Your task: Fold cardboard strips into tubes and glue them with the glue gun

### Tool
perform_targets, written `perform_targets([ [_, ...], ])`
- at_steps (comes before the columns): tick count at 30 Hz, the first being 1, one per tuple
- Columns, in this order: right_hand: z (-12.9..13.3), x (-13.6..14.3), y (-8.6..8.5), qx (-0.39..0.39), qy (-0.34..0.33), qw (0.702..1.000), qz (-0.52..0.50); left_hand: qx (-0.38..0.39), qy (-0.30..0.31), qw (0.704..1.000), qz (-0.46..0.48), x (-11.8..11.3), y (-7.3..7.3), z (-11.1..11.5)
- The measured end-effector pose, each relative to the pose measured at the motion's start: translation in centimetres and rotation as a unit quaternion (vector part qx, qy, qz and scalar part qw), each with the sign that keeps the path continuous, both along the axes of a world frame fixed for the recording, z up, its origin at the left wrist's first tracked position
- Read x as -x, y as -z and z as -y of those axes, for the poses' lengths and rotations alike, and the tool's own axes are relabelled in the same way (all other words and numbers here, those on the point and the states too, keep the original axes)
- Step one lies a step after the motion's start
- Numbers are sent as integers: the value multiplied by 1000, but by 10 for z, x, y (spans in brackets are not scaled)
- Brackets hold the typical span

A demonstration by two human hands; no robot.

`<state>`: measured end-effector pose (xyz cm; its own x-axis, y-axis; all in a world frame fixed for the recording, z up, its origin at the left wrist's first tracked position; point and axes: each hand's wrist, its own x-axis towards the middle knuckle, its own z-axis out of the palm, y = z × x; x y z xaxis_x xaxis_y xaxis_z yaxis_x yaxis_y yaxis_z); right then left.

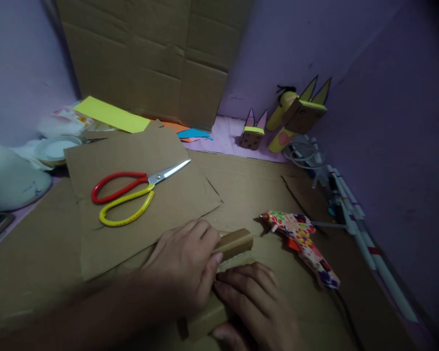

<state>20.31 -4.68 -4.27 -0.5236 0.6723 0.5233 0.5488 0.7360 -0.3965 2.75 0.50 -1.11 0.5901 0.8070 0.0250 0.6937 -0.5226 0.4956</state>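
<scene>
A folded piece of brown cardboard (237, 243) lies low in the middle of the head view, with one end showing past my fingers. Over its upper part, my left hand (188, 258) is closed, thumb pressed toward the lower side. My right hand (254, 297) grips the same piece from the right, its curled fingers close to my left thumb. Most of the piece is hidden under both hands. To the right, a flower-patterned glue gun (303, 239) lies on its side, nozzle facing left. Scissors (151, 180) with one red and one yellow handle rest half open beyond my left hand.
Under the scissors lies a flat cardboard sheet (183, 195). A tall cardboard panel (149, 58) leans on the purple wall. Small craft animals (252, 137) stand at the back, near coloured paper (111, 114). White sticks (382, 278) line the right edge; a white rounded object (12, 178) sits left.
</scene>
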Motion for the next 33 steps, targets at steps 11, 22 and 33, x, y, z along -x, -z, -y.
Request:
perform_targets([
  [11, -3, 3, -11, 10, 25, 1000, -3, 71, 4, 997, -7, 3, -10, -3],
  [22, 3, 6, -12, 58, 13, 998, 0, 63, -10, 998, 20, 5, -12, -3],
  [33, 1, -10, -20, -5, 62, 994, 87, 107, -186, 945, 247, 50, -24, 18],
])
